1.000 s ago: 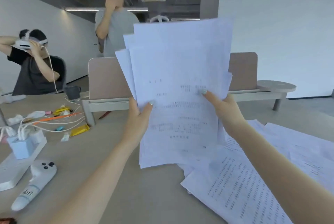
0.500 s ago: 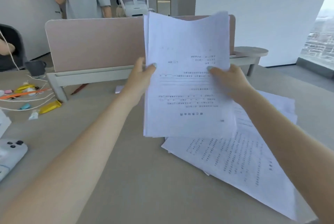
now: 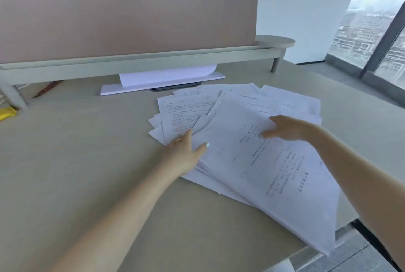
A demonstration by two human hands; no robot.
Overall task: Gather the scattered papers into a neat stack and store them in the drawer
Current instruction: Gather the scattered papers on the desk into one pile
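Left hand (image 3: 186, 153) and right hand (image 3: 285, 128), fingers apart and gripping nothing, lie flat on opposite sides of the printed papers (image 3: 252, 151) fanned across the desk (image 3: 87, 162), apparently placed to square them together.

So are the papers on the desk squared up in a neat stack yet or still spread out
Still spread out. The papers lie fanned at different angles with corners sticking out, and one end hangs past the desk edge. Both hands rest on them.
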